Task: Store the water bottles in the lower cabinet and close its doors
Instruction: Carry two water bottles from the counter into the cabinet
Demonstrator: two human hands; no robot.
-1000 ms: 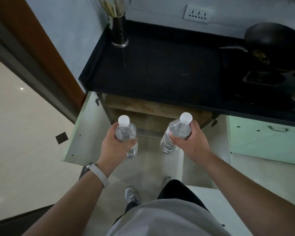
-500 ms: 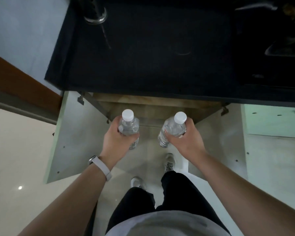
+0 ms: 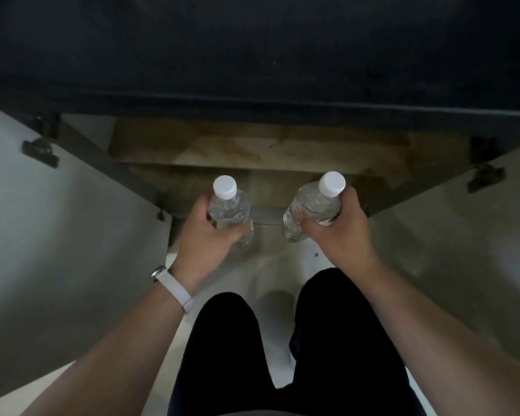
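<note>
I hold two clear water bottles with white caps, both upright, in front of the open lower cabinet (image 3: 252, 151). My left hand (image 3: 204, 232) grips the left bottle (image 3: 228, 205) around its body. My right hand (image 3: 336, 232) grips the right bottle (image 3: 312, 205), which tilts a little to the left at its base. The cabinet's wooden inside shows just beyond the bottles. Its left door (image 3: 57, 235) and right door (image 3: 463, 229) both stand swung wide open on either side of my arms.
The black countertop (image 3: 252, 55) overhangs the cabinet and fills the top of the view. Metal hinges (image 3: 39, 148) sit on the left door and more on the right door (image 3: 484, 175). My legs in black trousers (image 3: 282, 355) are over the pale floor.
My head has dropped closer to the cabinet, so the counter's objects have left the view. Both hands keep their bottles and are now nearer the cabinet opening.
</note>
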